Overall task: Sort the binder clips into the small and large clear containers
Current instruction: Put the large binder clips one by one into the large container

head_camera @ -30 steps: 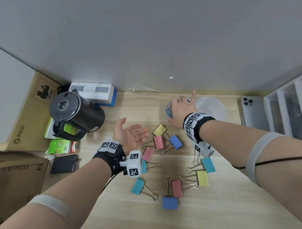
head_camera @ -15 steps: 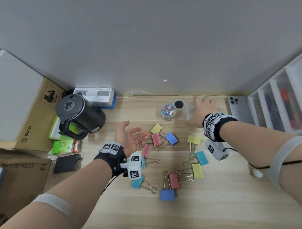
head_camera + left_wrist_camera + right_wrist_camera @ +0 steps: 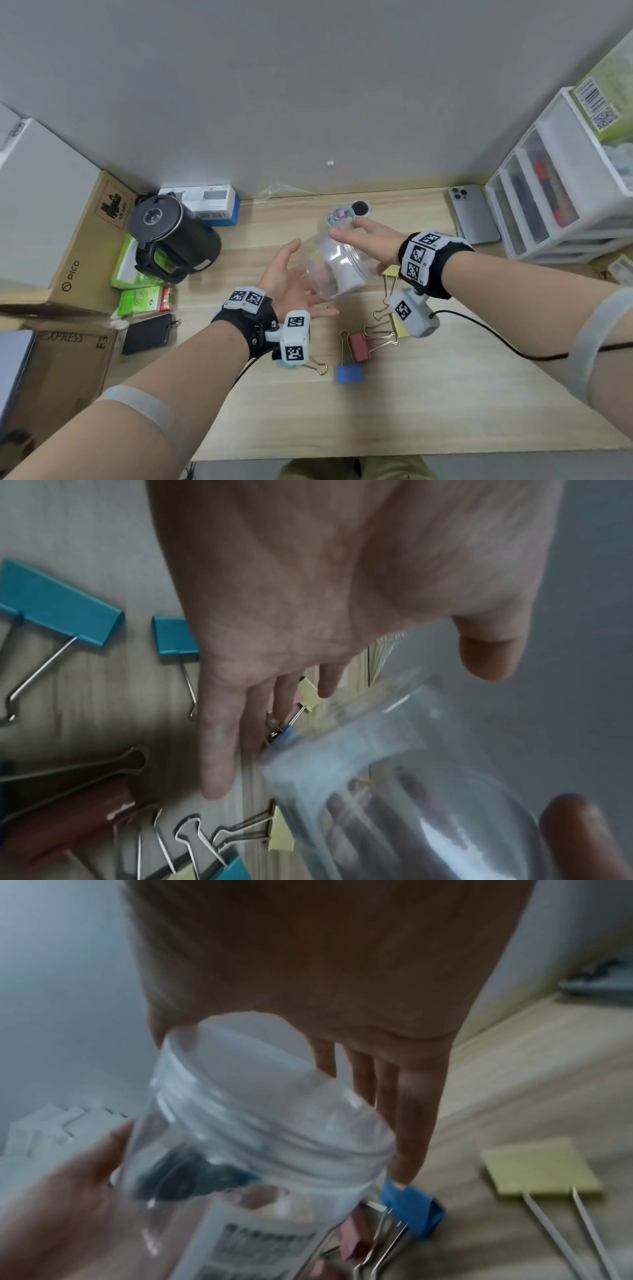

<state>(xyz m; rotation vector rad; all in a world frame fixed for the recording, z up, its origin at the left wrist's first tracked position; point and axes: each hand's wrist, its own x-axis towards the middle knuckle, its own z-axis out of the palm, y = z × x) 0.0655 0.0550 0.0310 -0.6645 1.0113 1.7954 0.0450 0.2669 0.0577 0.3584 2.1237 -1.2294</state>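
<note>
Left wrist band (image 3: 247, 310): black strap, topped with white plates bearing black-and-white square markers.
Left wrist camera (image 3: 294, 336): white boxy housing, marker on each visible face, fixed to the band by a bracket with a metal screw; thin black cable runs back under the forearm.
Right wrist band (image 3: 430, 262): black strap, white marker plates.
Right wrist camera (image 3: 412, 314): white housing, one marker visible; black cable trails along the arm.
Forearm bands (image 3: 138, 404): pale grey elastic, one per arm.
Sleeves: none, arms bare.
Trousers (image 3: 356, 469): olive-khaki.

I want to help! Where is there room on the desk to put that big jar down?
Bare wood lies along the near edge of the desk, in front of the blue clip. More lies between the kettle and small container. It's crowded under the big jar, where clips cluster.
</note>
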